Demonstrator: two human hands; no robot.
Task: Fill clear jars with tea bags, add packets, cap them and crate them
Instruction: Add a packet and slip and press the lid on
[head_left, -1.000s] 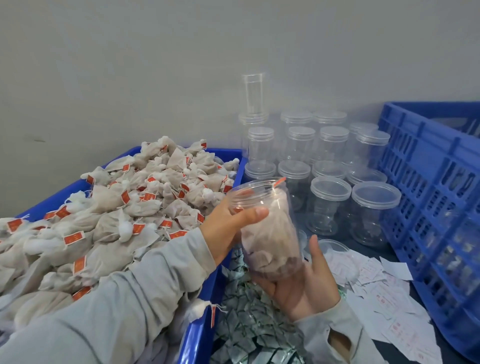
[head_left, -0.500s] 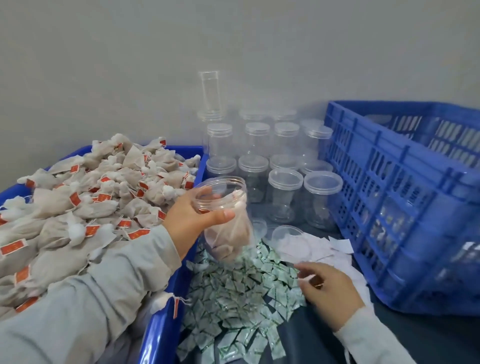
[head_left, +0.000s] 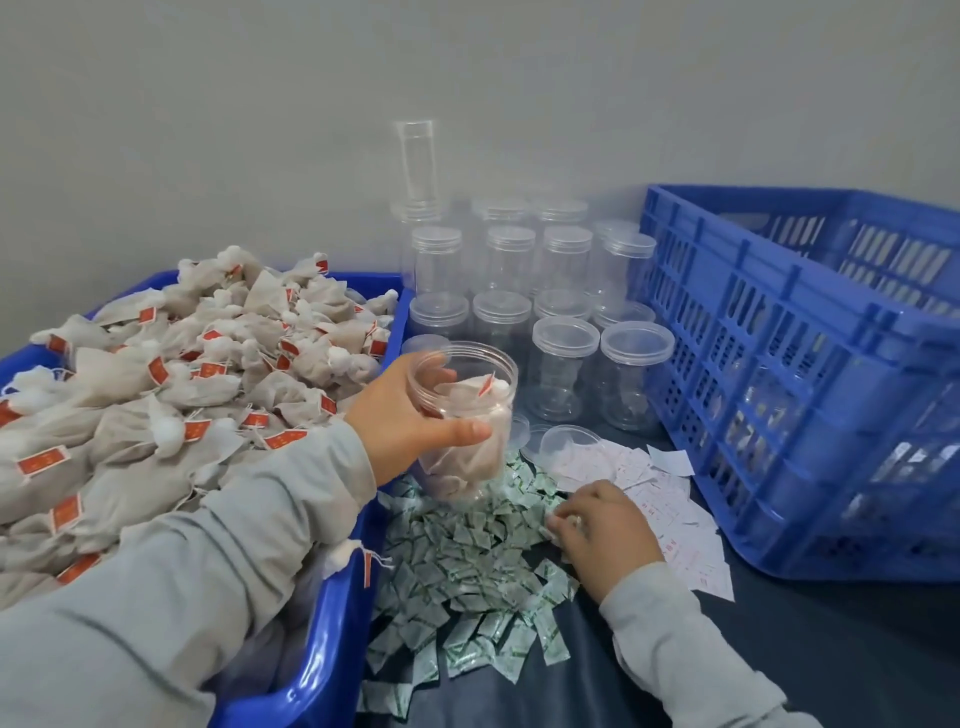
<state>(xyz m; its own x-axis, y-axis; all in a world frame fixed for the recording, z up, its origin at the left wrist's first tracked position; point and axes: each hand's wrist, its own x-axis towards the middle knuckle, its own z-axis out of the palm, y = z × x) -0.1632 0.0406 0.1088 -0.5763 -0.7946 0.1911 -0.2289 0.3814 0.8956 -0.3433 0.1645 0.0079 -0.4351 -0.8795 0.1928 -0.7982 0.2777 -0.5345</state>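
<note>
Plain grey wall behind, dark desk (head_left: 831, 675) underneath, and only the one head view to go by.

Along the desk's left edge sat a blue bin (head_left: 332, 649) heaped with tea bags (head_left: 171, 395). The left hand (head_left: 410, 421) gripped an open jar (head_left: 462, 421), fingers and thumb wrapped round it near the rim, tilted and held just above the pile of green-and-white packets (head_left: 467, 571) in the middle of the desk. The jar looked pretty much full of tea bags already, so I'd say the filling step for this one was done.

The right hand (head_left: 602, 525) was down at the right side of the packet pile, fingers curled together on something small. Probably a packet, but I couldn't tell for sure. So: packet not in yet, cap not on, not crated.

A loose lid (head_left: 566, 441) lay just behind the pile beside some white paper slips (head_left: 670, 499). Empty capped jars (head_left: 563, 358) stood toward the back edge, plenty left to fill. The blue crate (head_left: 779, 374) took up the right side; what was inside was too blurry to make out.

Writing-wise: red tags on the tea bags, red print on the slips, green print on the packets, none of it readable.
</note>
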